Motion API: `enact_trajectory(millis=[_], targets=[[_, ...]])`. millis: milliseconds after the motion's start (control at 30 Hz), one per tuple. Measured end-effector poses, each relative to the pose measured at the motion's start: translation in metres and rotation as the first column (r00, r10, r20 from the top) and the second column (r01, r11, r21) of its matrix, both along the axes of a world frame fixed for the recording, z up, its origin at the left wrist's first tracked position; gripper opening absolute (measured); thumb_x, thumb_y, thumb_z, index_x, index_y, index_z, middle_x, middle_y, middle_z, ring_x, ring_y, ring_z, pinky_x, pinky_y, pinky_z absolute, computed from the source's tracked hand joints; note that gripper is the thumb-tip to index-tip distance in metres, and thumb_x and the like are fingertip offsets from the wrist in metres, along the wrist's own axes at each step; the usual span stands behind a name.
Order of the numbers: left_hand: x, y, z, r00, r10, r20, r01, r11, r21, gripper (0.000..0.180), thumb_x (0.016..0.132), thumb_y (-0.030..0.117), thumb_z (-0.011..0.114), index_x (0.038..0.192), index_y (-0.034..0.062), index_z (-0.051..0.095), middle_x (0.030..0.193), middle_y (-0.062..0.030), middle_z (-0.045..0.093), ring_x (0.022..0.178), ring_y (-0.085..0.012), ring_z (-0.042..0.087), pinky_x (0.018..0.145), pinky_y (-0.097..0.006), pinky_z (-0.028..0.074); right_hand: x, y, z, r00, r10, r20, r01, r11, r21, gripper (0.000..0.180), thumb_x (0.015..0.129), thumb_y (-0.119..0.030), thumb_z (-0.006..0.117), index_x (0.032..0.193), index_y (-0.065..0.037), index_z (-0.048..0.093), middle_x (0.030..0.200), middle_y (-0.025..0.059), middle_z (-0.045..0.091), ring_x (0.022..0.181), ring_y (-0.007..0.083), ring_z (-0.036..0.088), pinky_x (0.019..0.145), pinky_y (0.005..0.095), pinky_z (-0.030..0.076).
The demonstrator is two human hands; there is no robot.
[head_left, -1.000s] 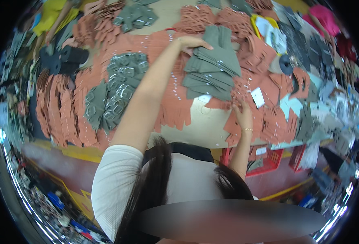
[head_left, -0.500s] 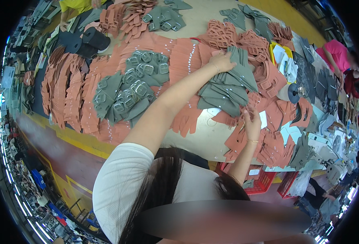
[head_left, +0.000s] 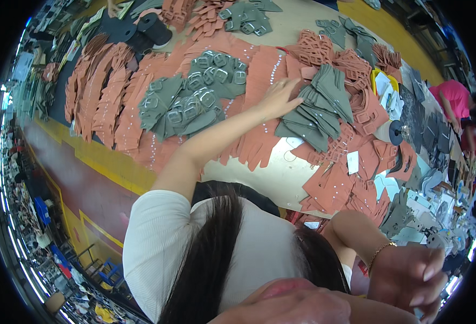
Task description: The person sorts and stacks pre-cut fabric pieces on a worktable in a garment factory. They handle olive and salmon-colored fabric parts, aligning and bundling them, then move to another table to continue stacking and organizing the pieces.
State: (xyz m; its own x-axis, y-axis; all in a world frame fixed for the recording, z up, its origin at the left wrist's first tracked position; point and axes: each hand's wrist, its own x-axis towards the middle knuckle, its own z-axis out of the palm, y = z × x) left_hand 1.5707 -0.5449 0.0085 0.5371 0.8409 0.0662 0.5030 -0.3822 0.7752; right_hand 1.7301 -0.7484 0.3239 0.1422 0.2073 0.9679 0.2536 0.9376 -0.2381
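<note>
My left hand (head_left: 282, 100) reaches over the table with its fingers stretched out and nothing in them. Its fingertips lie by the left edge of a fanned stack of dark green flat pieces (head_left: 324, 100), which have small pale marks. Salmon-coloured strips (head_left: 257, 75) spread under and around that hand. At the lower right, off the table, my right hand (head_left: 408, 278) is raised close to the camera. Its fingers are loosely curled in, and no object shows in them. Left of my left forearm sits a heap of green straps with square buckles (head_left: 189, 102).
Salmon buckled straps (head_left: 308, 48) are piled beyond the green stack. A yellow tray (head_left: 385, 81) with white pieces stands to the right, near a thread spool (head_left: 395, 132). Black rolls (head_left: 154, 29) stand at the far left. A person in pink (head_left: 454, 100) is at the right.
My right hand has left the green stack's lower edge and come up to the lower right, fingers curled. My left hand has slid off the stack's top to its left side. The view has shifted slightly.
</note>
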Motion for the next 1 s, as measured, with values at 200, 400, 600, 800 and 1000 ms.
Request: enact_trajectory(millis=[200, 400, 600, 800, 1000], targets=[[-0.125, -0.097, 0.007, 0.992, 0.097, -0.084, -0.106, 0.988, -0.116, 0.061, 0.088, 0.033, 0.059, 0.138, 0.0068, 0.038, 0.135, -0.0207, 0.043, 0.127, -0.0379, 0.039, 0.105, -0.043, 0.033, -0.049, -0.006, 0.015, 0.919, 0.380, -0.106, -0.353, 0.912, 0.210, 0.035, 0.090, -0.039, 0.053, 0.124, -0.028, 0.055, 0.127, -0.0113, 0.048, 0.091, 0.0111, 0.048, 0.081, 0.0411, 0.036], [-0.194, -0.163, -0.003, 0.942, 0.317, -0.115, -0.334, 0.920, -0.203, 0.056, 0.087, 0.025, 0.060, 0.137, 0.0078, 0.041, 0.129, -0.0199, 0.047, 0.112, -0.0328, 0.051, 0.102, -0.040, 0.036, -0.079, -0.023, 0.028, 0.919, 0.394, -0.005, -0.388, 0.908, 0.160, 0.027, 0.093, -0.031, 0.051, 0.119, -0.025, 0.053, 0.125, -0.0132, 0.047, 0.086, 0.0092, 0.046, 0.079, 0.0440, 0.037], [-0.213, -0.184, -0.005, 0.927, 0.371, -0.046, -0.374, 0.914, -0.157, 0.049, 0.085, 0.016, 0.061, 0.131, 0.0089, 0.047, 0.110, -0.0133, 0.056, 0.088, -0.0234, 0.057, 0.090, -0.037, 0.043, -0.093, -0.044, 0.035, 0.914, 0.400, 0.067, -0.405, 0.906, 0.125, 0.028, 0.092, -0.031, 0.052, 0.119, -0.025, 0.052, 0.121, -0.0128, 0.048, 0.088, 0.0095, 0.047, 0.080, 0.0447, 0.037], [-0.238, -0.176, -0.001, 0.885, 0.455, 0.097, -0.450, 0.890, -0.072, 0.040, 0.083, 0.005, 0.061, 0.122, 0.0058, 0.055, 0.101, -0.0102, 0.056, 0.088, -0.0197, 0.056, 0.084, -0.032, 0.044, -0.092, -0.045, 0.009, 0.954, 0.297, -0.028, -0.293, 0.951, 0.100, 0.034, 0.088, -0.037, 0.060, 0.114, -0.015, 0.056, 0.106, -0.0032, 0.052, 0.084, 0.0145, 0.052, 0.074, 0.0417, 0.040], [-0.281, -0.174, -0.006, 0.765, 0.595, 0.245, -0.525, 0.797, -0.297, 0.032, 0.092, 0.007, 0.053, 0.123, 0.0001, 0.052, 0.101, -0.0062, 0.057, 0.090, -0.0133, 0.054, 0.080, -0.027, 0.045, -0.111, -0.031, -0.071, 0.952, 0.275, -0.135, -0.305, 0.794, -0.526, 0.038, 0.089, -0.035, 0.058, 0.115, -0.007, 0.057, 0.104, 0.0132, 0.059, 0.092, 0.0254, 0.056, 0.081, 0.0371, 0.045]])
